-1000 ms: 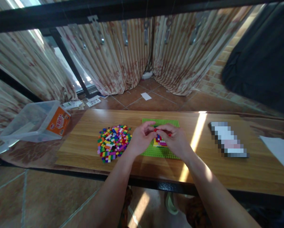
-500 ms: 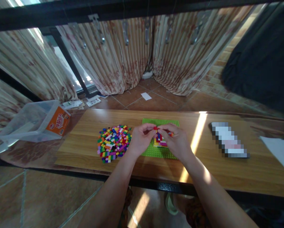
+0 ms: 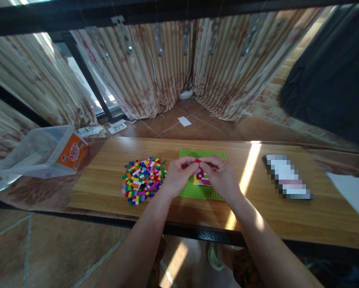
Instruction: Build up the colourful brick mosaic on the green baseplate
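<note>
Head view shows the left hand (image 3: 178,175) and right hand (image 3: 221,176) meeting fingertip to fingertip above the green baseplate (image 3: 202,172), both pinched shut on a small red brick (image 3: 197,161) held between them just over the partly built brick patch (image 3: 202,179) on that plate. Just beside the left hand lies the pile of loose coloured bricks (image 3: 142,180) on the wooden table (image 3: 107,176), with a clear plastic bin (image 3: 38,152) well apart at the far left
</note>
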Demonstrator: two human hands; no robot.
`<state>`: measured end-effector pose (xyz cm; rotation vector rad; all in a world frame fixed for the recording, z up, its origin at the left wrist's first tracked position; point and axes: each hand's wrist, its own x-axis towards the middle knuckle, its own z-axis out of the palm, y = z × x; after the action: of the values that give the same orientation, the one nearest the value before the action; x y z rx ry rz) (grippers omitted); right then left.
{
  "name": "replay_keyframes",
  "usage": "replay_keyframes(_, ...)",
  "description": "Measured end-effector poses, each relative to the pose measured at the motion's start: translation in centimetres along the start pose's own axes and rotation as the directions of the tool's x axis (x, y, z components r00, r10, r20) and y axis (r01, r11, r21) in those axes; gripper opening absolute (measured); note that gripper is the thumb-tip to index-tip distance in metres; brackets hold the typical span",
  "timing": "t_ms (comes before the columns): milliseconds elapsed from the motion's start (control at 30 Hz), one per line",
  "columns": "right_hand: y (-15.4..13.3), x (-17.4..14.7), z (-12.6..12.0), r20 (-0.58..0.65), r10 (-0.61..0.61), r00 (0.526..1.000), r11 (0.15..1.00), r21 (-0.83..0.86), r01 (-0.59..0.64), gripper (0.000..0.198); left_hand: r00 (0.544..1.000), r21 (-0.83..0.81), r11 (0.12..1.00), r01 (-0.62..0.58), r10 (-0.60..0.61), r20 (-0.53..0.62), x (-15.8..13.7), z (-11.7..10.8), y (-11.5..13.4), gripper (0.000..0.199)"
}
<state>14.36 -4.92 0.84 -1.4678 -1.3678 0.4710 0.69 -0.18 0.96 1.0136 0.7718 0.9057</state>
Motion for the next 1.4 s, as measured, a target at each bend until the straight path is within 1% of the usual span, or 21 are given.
replay_keyframes(133,0.2,0.3,-0.8,-0.003,-0.019,1.0,1.0,-0.005,0.019,0.016,0.997,-0.062,0.997,0.052,-0.056,-0.058,0.1,0.1,0.0,0.022)
replay_keyframes(233,1.0,0.8,-1.9,-0.049,0.002,0.999,0.999,-0.039,-0.004,0.018,0.991,-0.056,0.998,0.04,-0.047,-0.124,0.3,-0.1,0.1,0.017)
replay_keyframes(333,2.2,1.2,-2.8,-0.062,0.004,0.998,0.991,-0.134,-0.013,0.02,0.983,-0.011,1.0,0.022,-0.023,-0.181,0.5,-0.3,0.2,0.011)
replay_keyframes(467,3.8,1.5,-2.5,-0.025,-0.03,0.999,0.977,-0.214,0.024,0.021,0.975,0.005,0.999,0.045,-0.043,-0.217,0.7,-0.4,0.0,0.006)
replay_keyframes(600,4.3,1.7,-1.8,-0.001,0.002,1.0,0.977,-0.212,-0.003,0.017,0.976,0.007,0.999,0.048,-0.046,-0.213,0.7,-0.3,0.0,0.005)
replay_keyframes(733,4.5,1.9,-1.4,-0.024,0.075,0.997,0.986,-0.144,-0.078,0.012,0.979,0.015,0.999,0.039,-0.036,-0.201,0.6,-0.3,0.1,0.005)
replay_keyframes(833,4.8,2.1,-1.1,-0.029,0.175,0.984,0.985,0.004,-0.175,0.012,0.98,0.028,0.999,0.033,-0.027,-0.198,0.5,-0.4,0.1,0.006)
replay_keyframes(867,4.9,2.1,-1.0,-0.015,0.221,0.975,0.973,0.074,-0.219,0.014,0.98,0.033,0.999,0.03,-0.023,-0.195,0.5,-0.5,0.1,0.007)
replay_keyframes(933,5.0,2.2,-0.8,0.03,0.321,0.946,0.923,0.212,-0.32,0.022,0.982,0.039,0.999,0.025,-0.017,-0.19,0.6,-0.5,0.0,0.009)
replay_keyframes(1033,4.8,2.3,-0.6,0.09,0.434,0.896,0.831,0.343,-0.437,0.034,0.983,0.048,0.998,0.031,-0.022,-0.182,0.6,-0.5,-0.1,0.008)
replay_keyframes(1100,4.6,2.4,-0.6,0.104,0.465,0.879,0.794,0.39,-0.466,0.037,0.984,0.056,0.998,0.038,-0.028,-0.178,0.6,-0.5,-0.1,0.006)
replay_keyframes(1167,4.4,2.4,-0.6,0.108,0.48,0.871,0.775,0.413,-0.479,0.038,0.985,0.07,0.997,0.042,-0.029,-0.168,0.6,-0.5,-0.1,0.003)
replay_keyframes(1400,4.2,2.5,-0.5,0.1,0.482,0.87,0.785,0.392,-0.48,0.041,0.993,0.197,0.98,0.022,0.001,-0.117,0.6,-0.6,-1.0,0.004)
